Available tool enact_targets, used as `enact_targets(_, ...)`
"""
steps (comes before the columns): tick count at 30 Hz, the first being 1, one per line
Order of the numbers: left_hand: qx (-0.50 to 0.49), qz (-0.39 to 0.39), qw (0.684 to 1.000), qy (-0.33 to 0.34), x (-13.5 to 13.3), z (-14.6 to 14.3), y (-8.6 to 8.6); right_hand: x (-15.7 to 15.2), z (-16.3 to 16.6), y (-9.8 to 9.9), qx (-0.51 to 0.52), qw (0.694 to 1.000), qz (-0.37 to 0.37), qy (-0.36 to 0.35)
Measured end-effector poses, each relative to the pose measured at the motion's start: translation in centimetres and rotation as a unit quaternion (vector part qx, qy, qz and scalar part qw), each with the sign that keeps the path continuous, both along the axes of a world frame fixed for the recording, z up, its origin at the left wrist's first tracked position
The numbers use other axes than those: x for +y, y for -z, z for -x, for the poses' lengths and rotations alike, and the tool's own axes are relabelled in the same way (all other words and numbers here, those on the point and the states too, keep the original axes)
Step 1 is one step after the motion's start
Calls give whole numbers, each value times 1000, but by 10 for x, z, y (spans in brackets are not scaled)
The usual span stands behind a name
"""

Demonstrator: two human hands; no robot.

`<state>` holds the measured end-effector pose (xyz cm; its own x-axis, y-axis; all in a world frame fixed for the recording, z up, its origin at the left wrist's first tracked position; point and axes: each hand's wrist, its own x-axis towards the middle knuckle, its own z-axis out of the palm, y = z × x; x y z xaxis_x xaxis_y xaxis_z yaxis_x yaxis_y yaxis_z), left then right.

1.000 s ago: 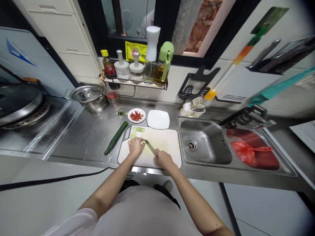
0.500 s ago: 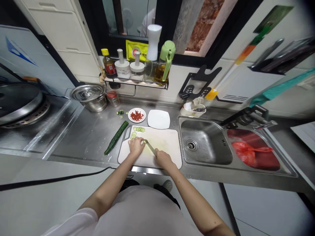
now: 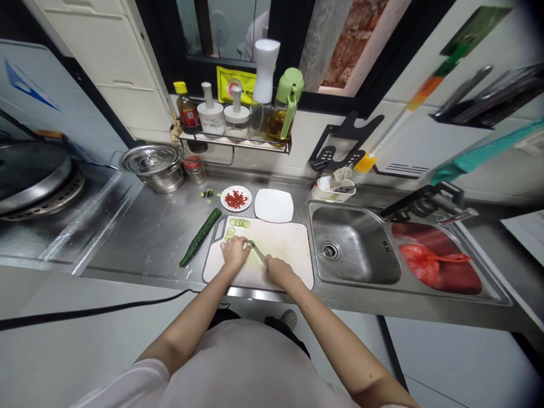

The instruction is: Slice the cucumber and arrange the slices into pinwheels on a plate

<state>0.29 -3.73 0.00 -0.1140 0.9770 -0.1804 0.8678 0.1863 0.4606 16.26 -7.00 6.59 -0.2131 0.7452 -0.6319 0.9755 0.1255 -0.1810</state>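
Note:
My right hand [image 3: 279,272] is closed round the handle of a knife [image 3: 258,254], whose blade points up and left over the white cutting board [image 3: 291,249]. At the blade's tip, my left hand [image 3: 235,253] is closed, its fingertips pressing a small piece of cucumber [image 3: 249,243] on the board; the fingers hide most of it. Pale green cucumber slices [image 3: 239,223] lie overlapped in a row along the board's upper left edge, with more just above my left fingers. Left of the board lies a long dark green cucumber [image 3: 200,237].
Behind the board stand a small plate of chopped red pieces [image 3: 236,199] and a white square plate [image 3: 274,205]. Cucumber trimmings [image 3: 207,194] lie nearby. To the right is a steel sink [image 3: 359,241]; a lidded pot [image 3: 159,169] stands back left, and a seasoning rack [image 3: 238,141] hangs above.
The knife and my right hand have shifted very slightly left. My left hand keeps its place on the cucumber piece; the slices and plates look the same.

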Motion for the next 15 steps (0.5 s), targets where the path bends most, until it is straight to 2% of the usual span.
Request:
enact_targets(5, -3, 8, 1000, -4, 1, -1, -3, 3, 1, -4, -3, 1000, 9, -1)
enact_targets(15, 0, 7, 1000, -10, 0, -2, -5, -14, -3, 1, -6, 1000, -4, 8)
